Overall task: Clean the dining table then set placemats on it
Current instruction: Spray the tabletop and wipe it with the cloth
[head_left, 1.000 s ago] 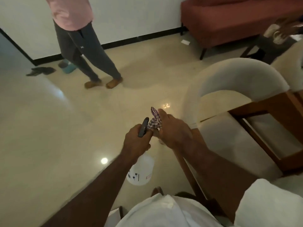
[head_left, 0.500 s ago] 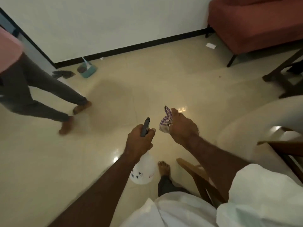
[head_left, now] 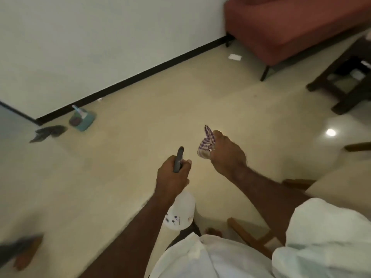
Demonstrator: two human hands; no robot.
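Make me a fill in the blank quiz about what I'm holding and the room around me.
1. The left hand grips a spray bottle whose body is ____.
2. The right hand holds a bunched, checked ____.
3. The sofa standing by the wall is ____ in colour.
Missing words: white; cloth; red.

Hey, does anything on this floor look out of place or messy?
Yes. A crumpled dark grey rag and a teal dustpan lie by the black skirting board, and a white paper scrap sits in front of the red upholstered sofa. Nothing looks spilled.
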